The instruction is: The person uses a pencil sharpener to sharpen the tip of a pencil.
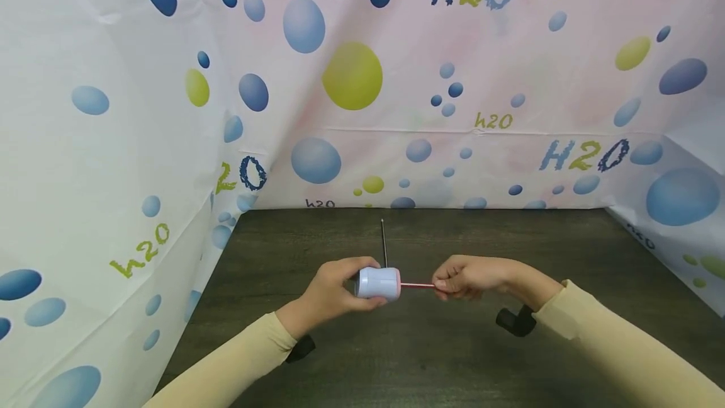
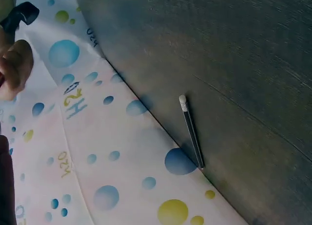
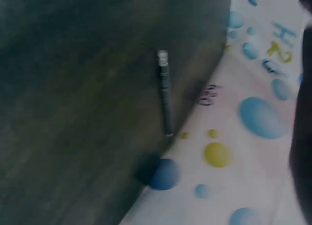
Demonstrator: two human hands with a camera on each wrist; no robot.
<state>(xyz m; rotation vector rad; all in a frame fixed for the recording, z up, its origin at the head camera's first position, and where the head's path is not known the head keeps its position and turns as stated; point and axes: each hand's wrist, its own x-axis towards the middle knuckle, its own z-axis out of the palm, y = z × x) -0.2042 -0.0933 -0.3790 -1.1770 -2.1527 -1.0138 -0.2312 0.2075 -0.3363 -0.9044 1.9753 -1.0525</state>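
My left hand (image 1: 328,289) holds a light-blue, barrel-shaped pencil sharpener (image 1: 378,283) with a pink end, thumb and fingers around its sides. It lies sideways in the hand, pink end facing right. A thin red pencil (image 1: 418,285) runs level into that pink end, its inner tip hidden. My right hand (image 1: 471,274) pinches the pencil's outer end between thumb and fingers. Beyond the sharpener, a dark pencil (image 2: 193,132) with a whitish eraser end lies on the table, also seen in the right wrist view. Neither wrist view shows the sharpener.
The dark wood-grain table (image 1: 306,235) reaches back to a white sheet (image 1: 396,169) printed with blue and green dots and H2O lettering. That sheet also rises at the left and right sides. Black camera mounts sit under both wrists.
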